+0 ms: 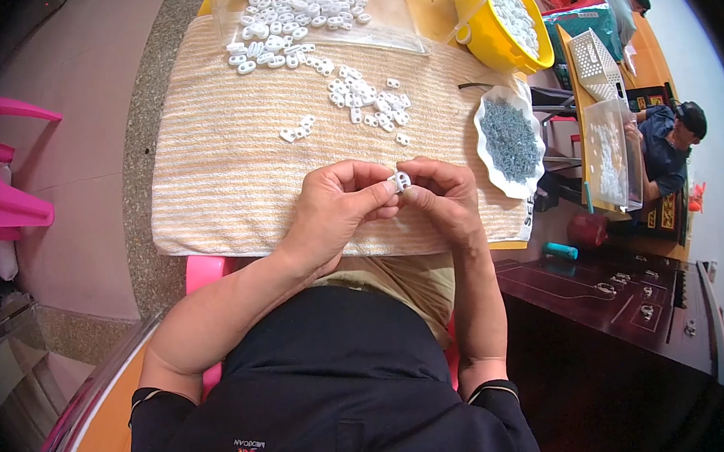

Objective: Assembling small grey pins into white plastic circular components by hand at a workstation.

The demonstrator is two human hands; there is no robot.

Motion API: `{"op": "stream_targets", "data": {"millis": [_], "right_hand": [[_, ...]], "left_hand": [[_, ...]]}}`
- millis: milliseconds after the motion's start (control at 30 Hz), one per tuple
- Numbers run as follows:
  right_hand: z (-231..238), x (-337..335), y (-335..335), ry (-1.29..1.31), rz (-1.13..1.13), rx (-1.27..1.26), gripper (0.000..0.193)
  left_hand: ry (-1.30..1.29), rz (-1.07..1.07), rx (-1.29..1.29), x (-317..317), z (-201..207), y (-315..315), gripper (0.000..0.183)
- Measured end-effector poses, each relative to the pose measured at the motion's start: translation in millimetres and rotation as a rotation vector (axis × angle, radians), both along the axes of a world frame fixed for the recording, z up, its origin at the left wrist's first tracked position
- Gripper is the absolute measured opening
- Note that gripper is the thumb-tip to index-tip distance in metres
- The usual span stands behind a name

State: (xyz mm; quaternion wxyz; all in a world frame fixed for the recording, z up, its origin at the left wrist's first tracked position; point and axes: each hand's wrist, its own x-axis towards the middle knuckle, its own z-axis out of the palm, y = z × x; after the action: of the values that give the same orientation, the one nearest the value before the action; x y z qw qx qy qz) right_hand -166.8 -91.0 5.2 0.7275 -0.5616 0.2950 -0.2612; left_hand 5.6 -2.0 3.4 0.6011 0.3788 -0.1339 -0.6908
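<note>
Above the near part of a striped towel [230, 168], my two hands meet at a small white two-holed plastic piece [402, 180], which looks like a cord lock. My left hand [334, 198] pinches it from the left between thumb and fingertips. From the other side, my right hand [449, 198] grips it too, thumb near the piece's lower edge. Fingertips cover part of it. Small white pieces [369, 98] lie loose on the towel beyond my hands, with a smaller cluster [297, 129] to their left. A larger heap of oval two-holed white pieces [302, 5] sits at the far edge.
To the right, a white scalloped dish [494, 173] holds many tiny grey pieces resembling springs. A yellow bucket [474, 34] of white pieces stands at the far right. A clear tray [401, 23] lies under the heap. Another person [670, 146] sits at a table farther right; a pink stool [10, 181] stands left.
</note>
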Motion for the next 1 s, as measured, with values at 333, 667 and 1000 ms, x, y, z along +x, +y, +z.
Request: {"op": "stream_targets", "data": {"millis": [333, 667, 1000], "right_hand": [[-0.7, 1.2, 4.2, -0.045, -0.022, 0.013, 0.026], [-10.7, 1.4, 2.6, -0.178, 0.017, 0.003, 0.023], [2.8, 9.6, 11.6, -0.197, 0.017, 0.052, 0.022]], "left_hand": [[0.060, -0.019, 0.012, 0.1, 0.1, 0.4, 0.012], [0.157, -0.075, -0.015, 1.0, -1.8, -1.2, 0.012], [0.175, -0.078, -0.082, -1.2, 3.9, 2.1, 0.009]]}}
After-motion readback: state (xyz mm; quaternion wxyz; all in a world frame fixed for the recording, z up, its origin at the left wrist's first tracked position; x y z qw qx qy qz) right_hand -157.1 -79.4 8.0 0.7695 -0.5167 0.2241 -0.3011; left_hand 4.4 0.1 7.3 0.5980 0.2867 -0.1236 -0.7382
